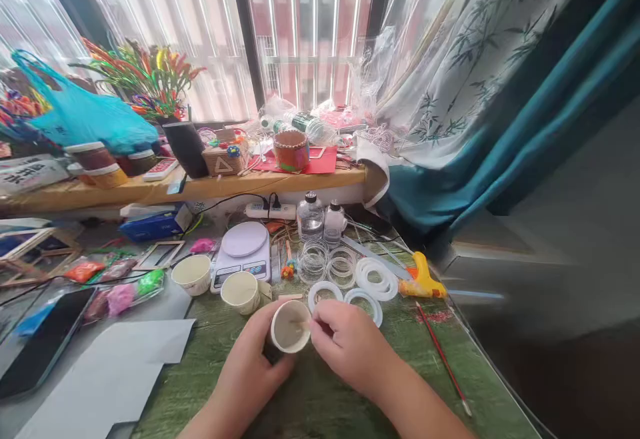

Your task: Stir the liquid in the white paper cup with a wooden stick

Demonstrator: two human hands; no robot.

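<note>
Small white paper cup [290, 327], tipped with its mouth up toward the head camera, just above a green wood-grain tabletop mat [320, 396], seemingly so that its pale-coated inside stays in view. Curved fingers of the bare left hand [250, 359] wrapped around the cup's side and base, a firm, cradling hold. Bare right hand [353, 346] just beside it, fingers bunched and pinched at the rim, hardly open at all (whatever lies between the fingertips too small and hidden to tell). Two more white paper cups, one [240, 292] close behind the hands and one [193, 274] farther left, both within easy reach. White digital kitchen scale [241, 256] just behind them, handy for cups set on it. Flat white ring-shaped moulds [325, 294] in a loose row beside the right hand, clear plastic bangles [314, 260] behind them, and clear glass bottles [310, 218] at the back, apparently kept together as one working set. Yellow hot glue gun [423, 278] and slim red paintbrush [443, 359] off to the right, out of the way of both hands
</note>
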